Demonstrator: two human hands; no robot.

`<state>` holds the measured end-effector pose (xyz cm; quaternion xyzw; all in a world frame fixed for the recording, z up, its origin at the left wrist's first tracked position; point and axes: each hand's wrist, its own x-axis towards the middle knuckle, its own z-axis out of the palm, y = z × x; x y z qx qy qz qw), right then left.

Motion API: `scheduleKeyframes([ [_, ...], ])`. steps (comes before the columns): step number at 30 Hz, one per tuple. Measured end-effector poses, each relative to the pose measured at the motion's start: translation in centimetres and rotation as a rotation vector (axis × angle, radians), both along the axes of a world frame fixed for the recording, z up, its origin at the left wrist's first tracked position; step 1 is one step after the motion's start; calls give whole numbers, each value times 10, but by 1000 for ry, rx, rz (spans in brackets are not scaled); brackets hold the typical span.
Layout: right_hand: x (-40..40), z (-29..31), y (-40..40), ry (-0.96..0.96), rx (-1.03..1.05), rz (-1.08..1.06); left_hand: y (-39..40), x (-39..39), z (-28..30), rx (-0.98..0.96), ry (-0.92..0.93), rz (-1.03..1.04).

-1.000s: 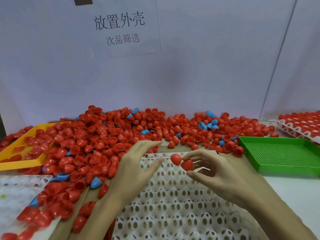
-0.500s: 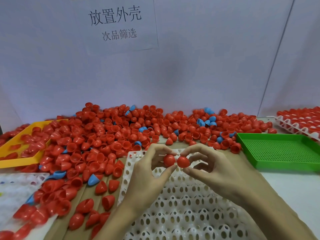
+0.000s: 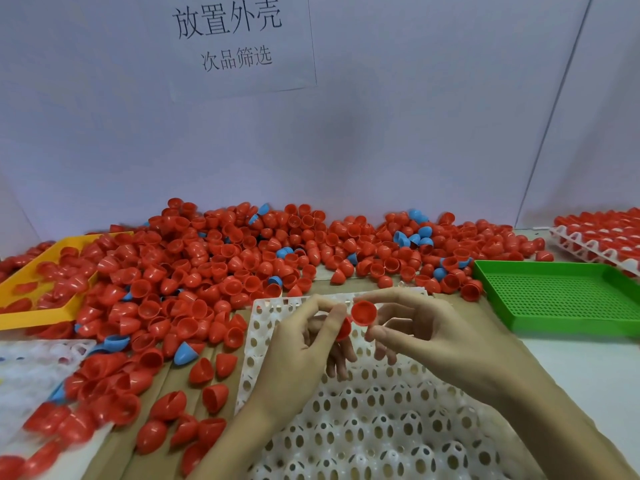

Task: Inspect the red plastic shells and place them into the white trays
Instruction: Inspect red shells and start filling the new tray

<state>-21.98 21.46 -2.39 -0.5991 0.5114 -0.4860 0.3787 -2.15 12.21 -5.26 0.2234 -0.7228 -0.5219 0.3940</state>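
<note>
A: What is seen nearest?
B: A white tray [image 3: 381, 427] with rows of holed cups is laid on brown card, and both hands are held above its far part.

A: How is the left hand [image 3: 304, 348] set?
B: Its fingers are curled, and a red shell [image 3: 343, 329] is pinched between thumb and fingertips; most of that shell is hidden by the thumb.

A: And the right hand [image 3: 429, 337]?
B: A second shell [image 3: 363, 312] is pinched between forefinger and thumb, its hollow turned toward the camera. The two shells are held just beside each other, perhaps touching.

A: What is found farther out?
B: A loose heap [image 3: 214, 271] of red shells, with a few blue ones [image 3: 417, 235] mixed in, is spread across the table to the wall. A yellow tray [image 3: 52, 310] is partly buried at the left; a green tray [image 3: 561, 296] is set at the right. Beyond it, a filled tray [image 3: 595, 242] of red shells is seen. A printed sign [image 3: 235, 39] is fixed to the wall.
</note>
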Motion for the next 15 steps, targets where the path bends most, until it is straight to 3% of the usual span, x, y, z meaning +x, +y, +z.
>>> scheduleKeyframes([
  [4,0,-4,-3,37,-30,-35,1,-2,-1,-46,1,30],
  [9,-2,-8,-6,60,-49,-34,4,0,1,-241,-65,101],
  [11,-2,-10,-6,50,-51,-28,-1,4,7,-201,-22,184],
  [13,-2,-12,-7,45,-47,-62,-16,12,14,-139,41,401],
  [15,-3,-14,-7,54,-33,-94,-43,30,17,46,169,605],
])
